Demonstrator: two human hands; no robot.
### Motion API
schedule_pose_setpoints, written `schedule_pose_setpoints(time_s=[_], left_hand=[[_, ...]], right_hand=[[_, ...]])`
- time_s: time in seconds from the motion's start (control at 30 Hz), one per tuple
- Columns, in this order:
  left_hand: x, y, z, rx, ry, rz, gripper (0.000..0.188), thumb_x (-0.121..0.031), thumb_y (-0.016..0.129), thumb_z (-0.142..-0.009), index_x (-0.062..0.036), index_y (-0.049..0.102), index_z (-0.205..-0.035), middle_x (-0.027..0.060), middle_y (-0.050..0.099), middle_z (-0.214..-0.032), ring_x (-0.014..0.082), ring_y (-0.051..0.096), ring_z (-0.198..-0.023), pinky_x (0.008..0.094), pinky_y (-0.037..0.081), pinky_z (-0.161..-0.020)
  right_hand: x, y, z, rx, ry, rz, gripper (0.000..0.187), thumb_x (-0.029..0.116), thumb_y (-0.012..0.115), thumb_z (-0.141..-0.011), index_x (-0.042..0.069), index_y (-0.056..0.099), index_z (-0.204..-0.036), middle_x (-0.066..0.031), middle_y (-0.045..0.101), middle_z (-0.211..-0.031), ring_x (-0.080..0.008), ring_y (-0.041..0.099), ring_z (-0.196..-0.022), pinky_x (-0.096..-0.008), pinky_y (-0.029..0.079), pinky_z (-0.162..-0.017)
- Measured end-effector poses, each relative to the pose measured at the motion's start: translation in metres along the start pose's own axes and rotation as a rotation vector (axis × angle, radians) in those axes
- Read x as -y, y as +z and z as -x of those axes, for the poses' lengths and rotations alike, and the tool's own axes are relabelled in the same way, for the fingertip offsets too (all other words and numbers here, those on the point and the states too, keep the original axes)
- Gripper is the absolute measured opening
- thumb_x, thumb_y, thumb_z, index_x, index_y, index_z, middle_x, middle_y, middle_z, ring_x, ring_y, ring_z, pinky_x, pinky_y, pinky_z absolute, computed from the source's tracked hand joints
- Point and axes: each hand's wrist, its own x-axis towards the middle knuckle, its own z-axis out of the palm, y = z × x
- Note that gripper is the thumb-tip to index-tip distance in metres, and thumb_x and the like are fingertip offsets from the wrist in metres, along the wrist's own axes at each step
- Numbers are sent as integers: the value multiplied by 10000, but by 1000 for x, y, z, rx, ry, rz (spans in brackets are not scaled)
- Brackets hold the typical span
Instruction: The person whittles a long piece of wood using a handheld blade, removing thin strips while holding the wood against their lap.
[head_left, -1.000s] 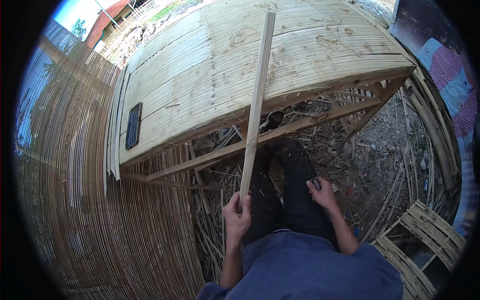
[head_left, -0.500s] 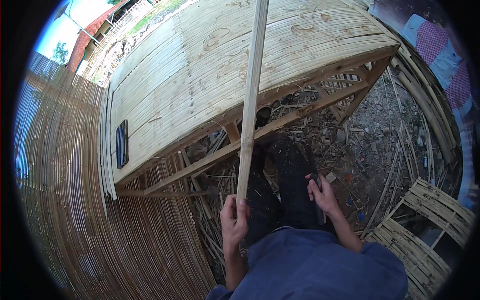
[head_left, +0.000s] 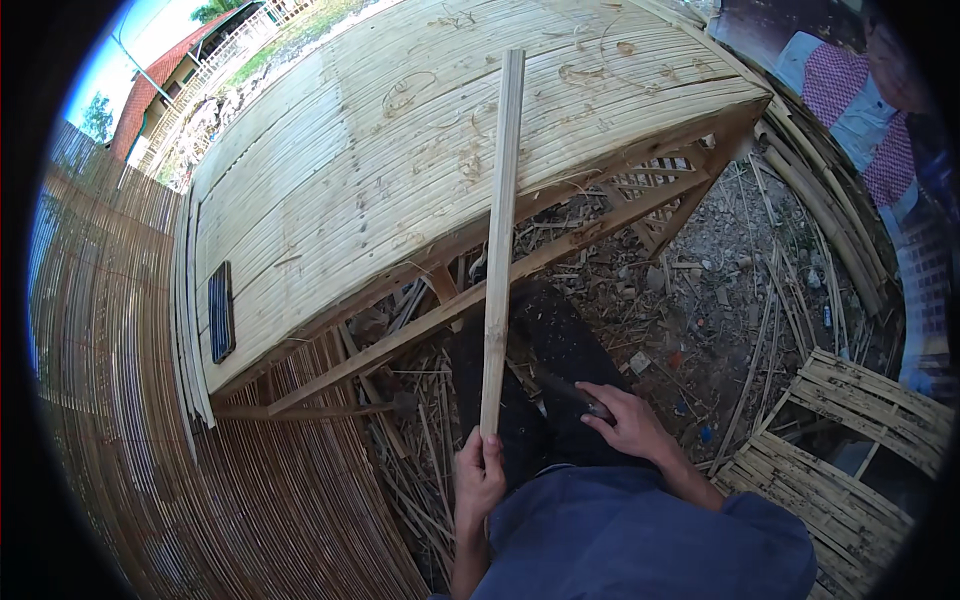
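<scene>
My left hand [head_left: 481,474] is closed round the lower end of a bamboo strip [head_left: 503,220]. The pale, straight strip rises from the fist, with its squared far end over the slatted bamboo table top [head_left: 330,180]. My right hand [head_left: 630,425] is closed on a knife [head_left: 570,390], held above my dark trousers. Its dark blade points left toward the strip, apart from it; against the trousers its outline is hard to make out.
A phone [head_left: 221,312] lies at the table's left edge. Left of it stands a slatted bamboo screen [head_left: 110,330]. Bamboo scraps and shavings [head_left: 640,300] litter the ground. A bamboo slat frame [head_left: 850,400] is at lower right, and long poles [head_left: 825,220] lie at right.
My right hand has moved left and swung the knife across toward the strip. The strip's far end has come down into view, and my left hand sits slightly lower.
</scene>
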Motion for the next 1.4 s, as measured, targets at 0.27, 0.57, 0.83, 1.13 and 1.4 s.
schedule_pose_setpoints(time_s=[0.27,0.57,0.83,1.13,1.4], left_hand=[[6,16,8,10,26,-82,292,-223,425,-969,-11,467,-772,73,455,-514,122,468,-446,307,349,-434],[9,16,15,-2,8,-77,311,-233,418,-975,-1,463,-773,83,444,-510,119,457,-445,315,351,-432],[18,18,12,51,-53,31,362,-309,395,-987,-49,459,-743,-47,390,-559,29,362,-496,222,289,-434],[26,8,10,195,-76,231,377,-344,393,-986,-77,457,-728,-58,390,-566,27,345,-491,208,262,-434],[21,12,15,50,-59,-6,410,-382,401,-976,-59,454,-729,-57,380,-559,29,338,-503,220,266,-444]], right_hand=[[48,-50,-54,-227,-379,46,488,430,511,-893,16,490,-1151,-149,601,-962,-323,624,-822,-377,499,-701],[50,-51,-102,-232,-513,496,607,621,562,-767,38,557,-936,-129,599,-752,-326,624,-707,-393,504,-624],[55,-61,-106,-236,-382,304,636,668,570,-728,59,550,-909,-133,613,-719,-321,644,-699,-385,510,-580],[53,-59,-105,-324,-474,294,585,639,550,-774,64,559,-884,-123,590,-678,-324,615,-624,-415,488,-571],[58,-59,-109,-363,-414,470,607,685,540,-748,85,550,-660,-95,568,-541,-307,614,-550,-420,493,-515]])
